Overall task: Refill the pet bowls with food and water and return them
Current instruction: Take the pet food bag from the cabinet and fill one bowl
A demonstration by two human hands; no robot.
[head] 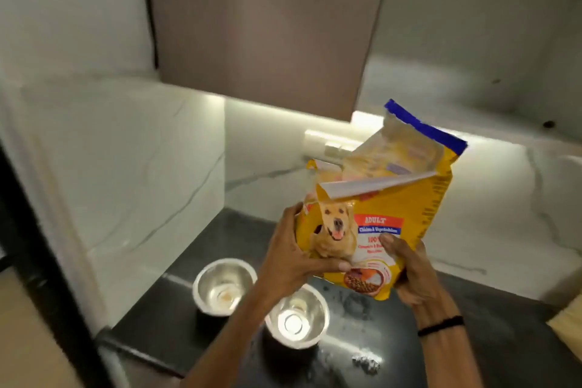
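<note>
A yellow dog-food bag (396, 195) with a dog's picture and a torn-open blue-edged top is held upright above the dark counter. My left hand (296, 252) grips its lower left side, thumb along the bottom front. My right hand (409, 271) grips the lower right corner from underneath. Below the bag stand two steel bowls: the left bowl (224, 285) holds only a small pale residue, and the near bowl (297, 315), partly covered by my left forearm, shows a shiny bare bottom.
The dark counter (362, 340) is wet and streaked, with a small crumpled foil-like scrap (367, 363) near its front. White marble-look walls close in the left and back. A brown cabinet (267, 25) hangs overhead. A dark door frame runs down the left.
</note>
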